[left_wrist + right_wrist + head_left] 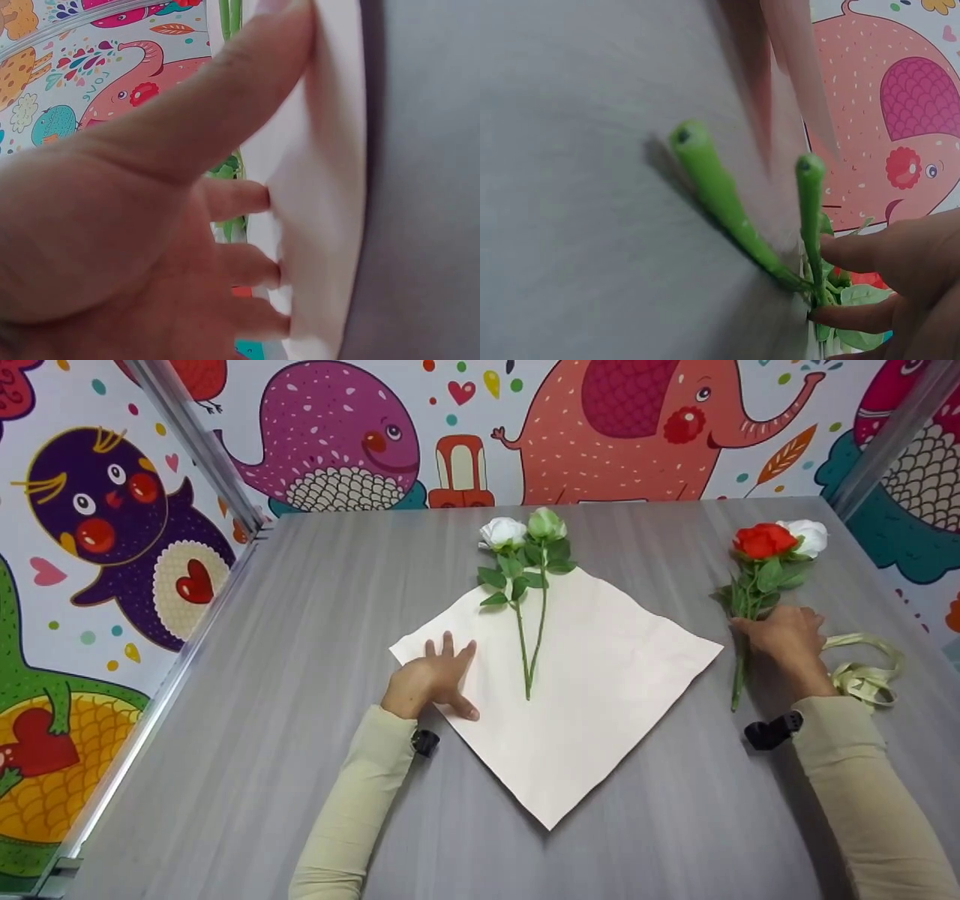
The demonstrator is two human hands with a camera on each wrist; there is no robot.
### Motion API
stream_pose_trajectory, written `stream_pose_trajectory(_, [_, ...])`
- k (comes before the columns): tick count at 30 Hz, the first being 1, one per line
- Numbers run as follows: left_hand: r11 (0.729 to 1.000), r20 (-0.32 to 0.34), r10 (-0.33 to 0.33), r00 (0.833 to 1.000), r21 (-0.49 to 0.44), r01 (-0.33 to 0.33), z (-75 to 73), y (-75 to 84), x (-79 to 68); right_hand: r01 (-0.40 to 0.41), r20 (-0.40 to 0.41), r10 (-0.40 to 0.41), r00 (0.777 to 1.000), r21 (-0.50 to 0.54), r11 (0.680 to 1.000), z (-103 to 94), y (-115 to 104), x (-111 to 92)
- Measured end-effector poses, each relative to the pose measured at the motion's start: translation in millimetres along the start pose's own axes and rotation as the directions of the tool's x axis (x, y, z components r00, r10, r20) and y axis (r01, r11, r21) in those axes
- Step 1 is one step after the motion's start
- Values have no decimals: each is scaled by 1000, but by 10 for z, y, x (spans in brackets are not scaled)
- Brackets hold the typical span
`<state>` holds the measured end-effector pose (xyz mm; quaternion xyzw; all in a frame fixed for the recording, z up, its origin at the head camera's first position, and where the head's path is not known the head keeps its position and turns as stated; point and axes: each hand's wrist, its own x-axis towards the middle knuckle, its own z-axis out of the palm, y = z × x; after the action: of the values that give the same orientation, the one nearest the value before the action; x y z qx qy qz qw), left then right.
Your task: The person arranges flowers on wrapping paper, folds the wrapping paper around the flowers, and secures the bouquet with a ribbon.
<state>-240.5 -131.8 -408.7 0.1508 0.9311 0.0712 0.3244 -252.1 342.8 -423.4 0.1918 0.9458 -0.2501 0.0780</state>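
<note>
A cream wrapping paper sheet point(592, 720) lies in a diamond on the table. My left hand point(433, 681) rests on its left corner with fingers spread, and in the left wrist view the fingertips point(259, 322) press on the paper. A white rose point(503, 533) and a pale green rose point(547, 523) lie on the sheet, their stems crossing near the lower ends. At the right, my right hand point(787, 641) pinches a stem point(810, 199) of the rose pair between thumb and fingers. A second stem point(720, 191) lies beside it. Their blooms are a red rose point(765, 541) and a white rose point(808, 539).
A loosely coiled pale yellow-green ribbon point(866, 679) lies just right of my right wrist. Behind the grey table point(247, 720) stand printed cartoon panels point(472, 427), joined by metal posts point(199, 442) at the corners.
</note>
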Motion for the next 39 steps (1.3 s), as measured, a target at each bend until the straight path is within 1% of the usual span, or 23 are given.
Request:
stream_pose_trajectory(4, [1000, -2, 1, 1000, -5, -1, 4, 0, -6, -21, -11, 22, 1000, 10, 1000, 8, 9, 18])
stream_pose_trajectory(10, [1000, -9, 4, 1000, -4, -4, 1, 4, -14, -28, -30, 29, 999, 52, 998, -25, 29, 42])
stream_pose_trajectory(13, [1000, -10, 3, 1000, -12, -3, 4, 6, -14, -31, -33, 35, 999, 104, 994, -60, 38, 34])
stream_pose_trajectory(15, [1000, -2, 2, 1000, -19, -2, 0, 7, -13, -39, -47, 46, 998, 140, 989, -76, 41, 28])
stream_pose_trajectory(19, [999, 18, -4, 1000, -41, 5, -14, 4, -12, -61, -46, 73, 996, 219, 974, -102, 49, 28])
stream_pose_trajectory(22, [999, 21, -11, 1000, -48, 12, -18, 1, -10, -88, -12, 95, 995, 273, 958, -128, 58, 33])
stream_pose_trajectory(26, [999, 9, -16, 1000, -44, 16, -12, 5, -8, -108, 19, 107, 994, 291, 951, -159, 70, 33])
stream_pose_trajectory(30, [999, 4, -13, 1000, -44, 13, -5, 6, -4, -108, 21, 106, 994, 303, 947, -171, 82, 17])
stream_pose_trajectory(32, [999, 1, -10, 1000, -38, 10, 0, 5, 0, -99, 5, 102, 995, 312, 945, -167, 81, 4])
stream_pose_trajectory(37, [1000, -13, -1, 1000, -24, 1, 8, 0, 3, -76, -56, 97, 994, 297, 952, -153, 61, -18])
stream_pose_trajectory(39, [1000, -16, 1, 1000, -22, -2, 7, 1, 1, -74, -68, 98, 993, 293, 953, -148, 53, -18])
